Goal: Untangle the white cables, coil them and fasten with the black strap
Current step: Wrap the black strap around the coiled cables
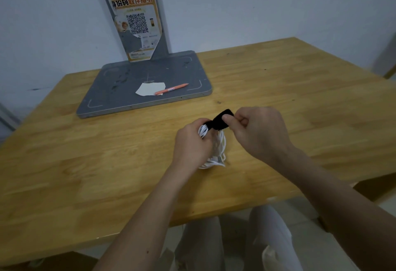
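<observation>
The white cables [219,149] are gathered in a coil that stands on the wooden table [85,163] at the centre. My left hand [191,144] grips the coil's upper left side, fingers curled round the strands. A black strap [217,123] lies across the top of the coil. My right hand [260,130] pinches the strap's right end between thumb and forefinger and holds it up. The lower loops of the coil show below my left hand; the rest is hidden behind it.
A grey metal stand base [120,93] lies at the back left with a white paper scrap [150,88] and an orange pen [171,89] on it. Its post [137,22] with a QR poster rises against the wall. My knees show below the table's front edge.
</observation>
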